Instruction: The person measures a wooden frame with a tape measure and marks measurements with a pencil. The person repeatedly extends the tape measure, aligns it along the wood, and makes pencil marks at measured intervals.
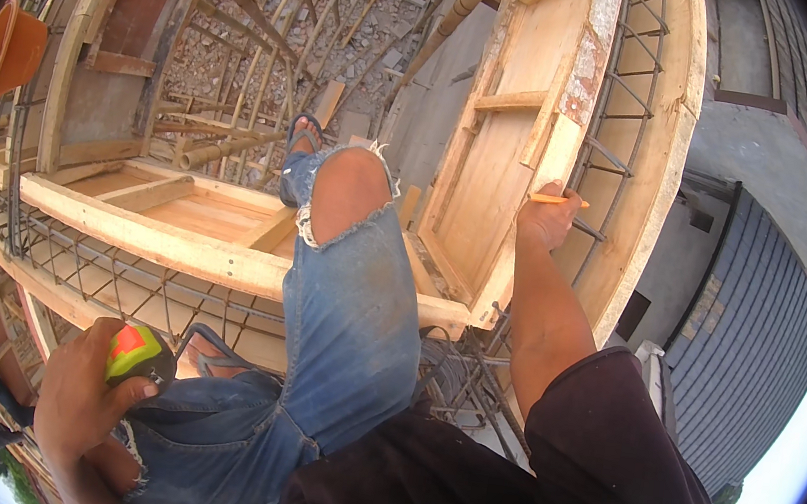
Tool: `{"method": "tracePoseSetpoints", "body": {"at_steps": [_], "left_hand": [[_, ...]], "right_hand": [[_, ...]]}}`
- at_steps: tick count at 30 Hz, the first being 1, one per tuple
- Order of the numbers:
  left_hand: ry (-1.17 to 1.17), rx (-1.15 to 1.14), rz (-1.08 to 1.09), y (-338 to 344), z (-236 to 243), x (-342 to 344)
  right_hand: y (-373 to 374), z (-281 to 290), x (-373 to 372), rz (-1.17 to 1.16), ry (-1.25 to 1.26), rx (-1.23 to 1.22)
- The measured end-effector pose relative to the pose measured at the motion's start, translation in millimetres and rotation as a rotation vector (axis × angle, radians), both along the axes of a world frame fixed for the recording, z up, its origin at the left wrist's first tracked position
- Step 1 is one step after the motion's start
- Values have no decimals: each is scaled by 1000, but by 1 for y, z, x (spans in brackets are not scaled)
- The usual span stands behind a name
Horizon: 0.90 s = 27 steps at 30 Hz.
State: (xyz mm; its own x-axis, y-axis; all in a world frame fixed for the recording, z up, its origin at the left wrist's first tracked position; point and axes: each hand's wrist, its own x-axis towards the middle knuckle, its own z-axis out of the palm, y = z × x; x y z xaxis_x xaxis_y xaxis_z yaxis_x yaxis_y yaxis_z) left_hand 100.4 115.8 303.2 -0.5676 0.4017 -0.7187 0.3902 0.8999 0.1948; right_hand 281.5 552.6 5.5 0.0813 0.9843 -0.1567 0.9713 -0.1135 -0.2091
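My left hand (76, 388) is closed around a tape measure (133, 356) with a lime-green, red and dark case, beside my bent leg at the lower left. No blade shows out of the case. My right arm reaches forward to the wooden formwork beam (559, 150) on the right. There my right hand (545, 227) grips a thin orange-yellow pencil (541, 198), lying roughly crosswise to the beam. That hand rests at the beam's edge, next to the rebar cage (609, 156). Whether the pencil tip touches wood I cannot tell.
A second timber form (153, 239) runs left from the corner, with rebar mesh (142, 285) along its near side. Bamboo poles (243, 1) stand over rubble (349, 39) far below. An orange plastic container (13, 53) hangs upper left. Grey tiled roofs (746, 334) lie at right.
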Motion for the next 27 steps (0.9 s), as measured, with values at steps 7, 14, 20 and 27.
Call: {"method": "tracePoseSetpoints", "body": {"at_steps": [7, 14, 20, 27], "left_hand": [[8, 14, -24, -2, 1, 0], [-2, 19, -13, -3, -1, 0], [1, 26, -22, -3, -1, -1], [-5, 22, -12, -4, -1, -1]], "right_hand": [[-1, 1, 0, 13, -7, 7], [0, -3, 2, 24, -10, 17], [0, -2, 1, 26, -13, 14], [-1, -1, 0, 8, -14, 9]]}}
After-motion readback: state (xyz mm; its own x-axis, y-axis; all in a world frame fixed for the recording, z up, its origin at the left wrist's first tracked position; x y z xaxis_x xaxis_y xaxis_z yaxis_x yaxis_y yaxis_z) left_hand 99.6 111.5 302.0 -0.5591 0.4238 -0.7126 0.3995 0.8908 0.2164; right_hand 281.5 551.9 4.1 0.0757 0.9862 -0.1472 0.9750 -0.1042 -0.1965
